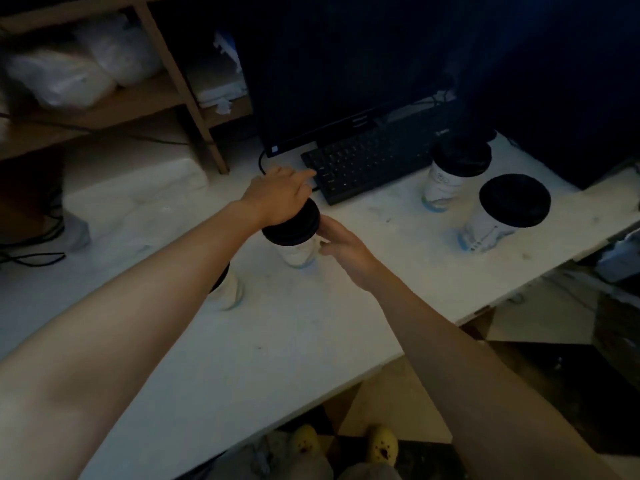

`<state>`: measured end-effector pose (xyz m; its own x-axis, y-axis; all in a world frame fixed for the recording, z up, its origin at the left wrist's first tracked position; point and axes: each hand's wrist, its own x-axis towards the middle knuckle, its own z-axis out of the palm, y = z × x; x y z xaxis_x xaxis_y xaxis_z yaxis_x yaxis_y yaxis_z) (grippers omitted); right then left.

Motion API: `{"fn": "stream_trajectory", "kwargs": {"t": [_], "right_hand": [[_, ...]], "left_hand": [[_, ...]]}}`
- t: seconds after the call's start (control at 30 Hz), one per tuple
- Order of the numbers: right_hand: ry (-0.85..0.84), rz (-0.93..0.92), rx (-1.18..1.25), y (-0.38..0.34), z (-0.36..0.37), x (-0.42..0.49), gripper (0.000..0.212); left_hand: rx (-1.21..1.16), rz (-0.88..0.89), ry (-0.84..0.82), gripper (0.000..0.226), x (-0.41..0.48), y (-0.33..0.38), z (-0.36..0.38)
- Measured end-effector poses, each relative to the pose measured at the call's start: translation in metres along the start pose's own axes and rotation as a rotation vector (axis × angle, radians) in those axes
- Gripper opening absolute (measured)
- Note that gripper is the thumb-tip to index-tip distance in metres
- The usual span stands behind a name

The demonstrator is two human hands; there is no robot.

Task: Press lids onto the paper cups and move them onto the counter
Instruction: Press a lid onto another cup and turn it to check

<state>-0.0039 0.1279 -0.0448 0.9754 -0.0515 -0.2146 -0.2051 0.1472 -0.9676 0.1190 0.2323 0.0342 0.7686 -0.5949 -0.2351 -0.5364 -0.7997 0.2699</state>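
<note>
A white paper cup (299, 252) with a black lid (294, 226) stands mid-counter. My left hand (280, 197) rests palm-down on top of that lid. My right hand (341, 245) touches the cup's right side with its fingers spread. Another white cup (228, 289) stands nearer, mostly hidden under my left forearm. Two more lidded cups stand at the right: one (450, 174) beside the keyboard, one (498, 216) closer to the counter's edge.
The white counter (277, 341) runs from left to right. A black keyboard (363, 161) and a dark monitor (346, 81) sit behind the cups. Wooden shelves (121, 105) with white bags are at the back left. Cables (31, 251) lie at the far left.
</note>
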Motion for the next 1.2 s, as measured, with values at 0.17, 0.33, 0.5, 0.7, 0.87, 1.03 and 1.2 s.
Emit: {"fn": "stream_trajectory", "kwargs": {"t": [0.17,0.33,0.5,0.7,0.87,1.03,1.2], "right_hand": [[-0.143,0.059,-0.171,0.018,-0.002,0.023,0.084],[-0.227,0.047,-0.197,0.026,-0.002,0.045,0.091],[-0.322,0.026,-0.214,0.032,-0.009,0.058,0.093],[-0.279,-0.004,-0.254,0.036,-0.008,0.06,0.093],[-0.158,-0.062,-0.23,0.042,-0.001,0.053,0.08],[0.147,-0.211,-0.094,0.052,0.029,0.043,0.073],[0.584,-0.28,-0.215,0.066,0.078,0.039,0.079]], "left_hand": [[0.041,-0.042,0.115,0.047,-0.003,0.014,0.021],[0.064,-0.028,0.178,0.044,-0.003,0.013,0.024],[0.087,0.003,0.216,0.042,-0.001,0.013,0.027],[0.093,0.008,0.204,0.04,0.0,0.013,0.024],[0.141,0.086,0.192,0.042,0.003,0.008,0.021],[0.154,0.037,0.187,0.049,-0.002,0.002,0.014],[0.024,-0.175,0.16,0.053,-0.005,0.008,0.021]]}}
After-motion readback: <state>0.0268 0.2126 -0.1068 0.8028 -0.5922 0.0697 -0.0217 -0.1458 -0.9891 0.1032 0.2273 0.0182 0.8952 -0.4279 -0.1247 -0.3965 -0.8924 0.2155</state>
